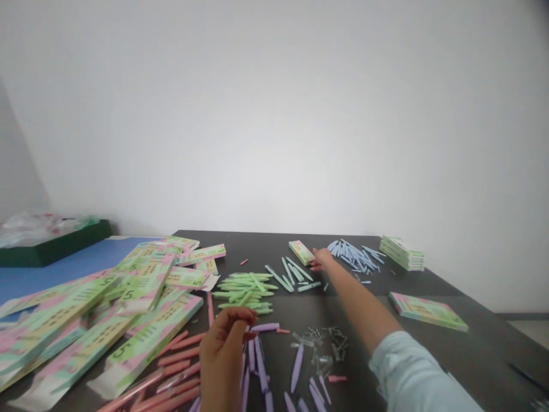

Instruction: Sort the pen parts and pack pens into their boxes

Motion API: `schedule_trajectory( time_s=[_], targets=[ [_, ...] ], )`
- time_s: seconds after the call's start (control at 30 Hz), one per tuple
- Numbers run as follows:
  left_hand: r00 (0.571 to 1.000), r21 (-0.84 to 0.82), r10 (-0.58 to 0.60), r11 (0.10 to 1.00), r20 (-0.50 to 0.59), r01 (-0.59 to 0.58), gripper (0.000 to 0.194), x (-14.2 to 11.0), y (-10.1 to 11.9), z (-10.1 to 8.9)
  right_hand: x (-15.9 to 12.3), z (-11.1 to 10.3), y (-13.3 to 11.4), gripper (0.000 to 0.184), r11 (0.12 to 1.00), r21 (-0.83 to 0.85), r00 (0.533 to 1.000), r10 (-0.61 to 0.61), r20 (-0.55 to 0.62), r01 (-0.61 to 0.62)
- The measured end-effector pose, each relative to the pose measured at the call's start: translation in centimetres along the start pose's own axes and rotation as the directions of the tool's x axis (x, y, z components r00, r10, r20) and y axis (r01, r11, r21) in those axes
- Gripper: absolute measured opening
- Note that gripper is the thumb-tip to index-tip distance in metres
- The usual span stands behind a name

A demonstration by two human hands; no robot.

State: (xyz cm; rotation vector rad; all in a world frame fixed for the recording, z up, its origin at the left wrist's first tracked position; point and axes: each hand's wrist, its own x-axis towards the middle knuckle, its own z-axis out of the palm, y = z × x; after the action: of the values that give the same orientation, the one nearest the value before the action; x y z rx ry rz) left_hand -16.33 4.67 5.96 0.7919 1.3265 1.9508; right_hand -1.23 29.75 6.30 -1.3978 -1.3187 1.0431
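Observation:
My left hand (229, 346) is at the front, its fingers curled and pressed together over purple pens (261, 363). Whatever those fingers may hold is hidden. My right hand (321, 257) reaches far out over the table, beside the end of a small printed pen box (301, 252) and left of a heap of blue pens (354, 255). Its fingers are small and partly hidden, so their grip is unclear. Small red pieces (316, 266) show just below it. Green pens (246, 289) lie beyond my left hand, with pale mint pens (295, 272) to their right.
Flat printed boxes (150, 280) pile up at the left, above red pens (175, 372). Clear small parts (321, 346) lie front centre. A box stack (402, 253) and a single box (429, 312) are at the right. A dark green tray (64, 243) holds plastic bags.

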Motion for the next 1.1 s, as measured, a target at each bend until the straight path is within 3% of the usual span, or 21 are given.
schedule_trajectory(
  time_s=[0.1,0.27,0.47,0.6,0.67,0.77,0.87,0.97,1.1],
  targets=[
    [1.0,-0.026,0.0,1.0,-0.021,0.0,0.005,0.1,-0.1,0.0,-0.1,-1.0,-0.4,0.031,0.972,-0.236,0.998,0.022,0.06,-0.007],
    [1.0,-0.009,0.004,1.0,-0.006,-0.004,0.007,0.5,0.4,-0.3,-4.1,-4.2,-1.8,0.03,0.854,-0.468,0.97,-0.151,0.192,0.226],
    [0.993,0.129,0.054,0.989,0.104,-0.067,0.009,0.1,2.7,-0.4,-17.7,-8.3,-1.4,0.017,0.698,-0.498,0.845,-0.317,0.43,0.515],
    [0.966,0.345,0.031,0.931,0.257,-0.122,0.019,-0.4,4.2,0.1,-25.3,-8.9,0.5,0.019,0.6,-0.497,0.766,-0.358,0.534,0.627],
    [0.938,0.506,-0.028,0.847,0.347,-0.162,0.021,-0.2,4.4,0.0,-27.2,-8.4,1.5,0.019,0.554,-0.539,0.761,-0.322,0.564,0.634],
    [0.901,0.729,-0.109,0.631,0.421,-0.264,0.019,0.8,4.1,-0.7,-28.1,-7.1,2.6,0.013,0.476,-0.627,0.767,-0.187,0.614,0.617],
    [0.903,0.859,-0.122,0.383,0.412,-0.34,0.026,2.0,2.7,-2.0,-27.8,-5.9,3.2,0.031,0.423,-0.667,0.767,-0.118,0.631,0.614],
    [0.898,0.903,-0.157,0.204,0.411,-0.377,0.028,2.5,0.7,-3.0,-27.3,-5.5,3.7,0.025,0.451,-0.668,0.787,-0.144,0.6,0.592],
    [0.873,0.901,-0.227,0.073,0.432,-0.427,0.024,2.2,-1.4,-3.5,-26.8,-5.8,4.9,0.022,0.508,-0.647,0.804,-0.175,0.569,0.569]
  ],
)
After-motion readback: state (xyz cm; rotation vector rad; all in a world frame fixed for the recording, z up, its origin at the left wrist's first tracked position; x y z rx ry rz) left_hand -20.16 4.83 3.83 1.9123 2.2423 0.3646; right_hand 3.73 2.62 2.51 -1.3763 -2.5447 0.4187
